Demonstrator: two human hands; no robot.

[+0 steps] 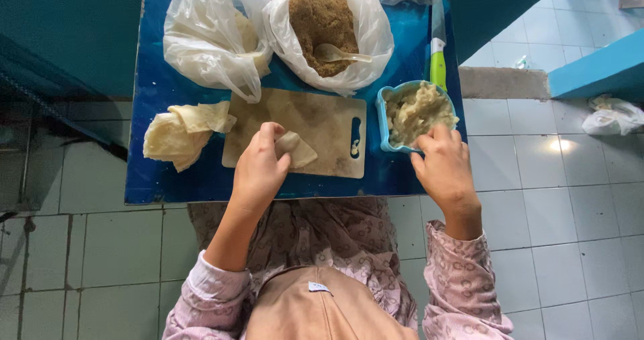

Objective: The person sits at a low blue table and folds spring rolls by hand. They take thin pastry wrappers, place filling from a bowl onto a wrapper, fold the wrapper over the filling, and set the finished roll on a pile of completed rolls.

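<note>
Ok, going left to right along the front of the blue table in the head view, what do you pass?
Stack of pale wrappers → left hand holding a folded wrapper → wooden cutting board → blue bowl of filling → right hand.

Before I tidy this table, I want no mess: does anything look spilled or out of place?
Nothing spilled. Only the green-handled knife looks awkward, lying at the blue table's right edge, beside the blue container.

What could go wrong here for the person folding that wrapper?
The blue bowl sits near the table's front edge; the right hand reaching in might tip it off. The folded wrapper under the left hand could tear. The open bag of brown crumbs might spill.
</note>
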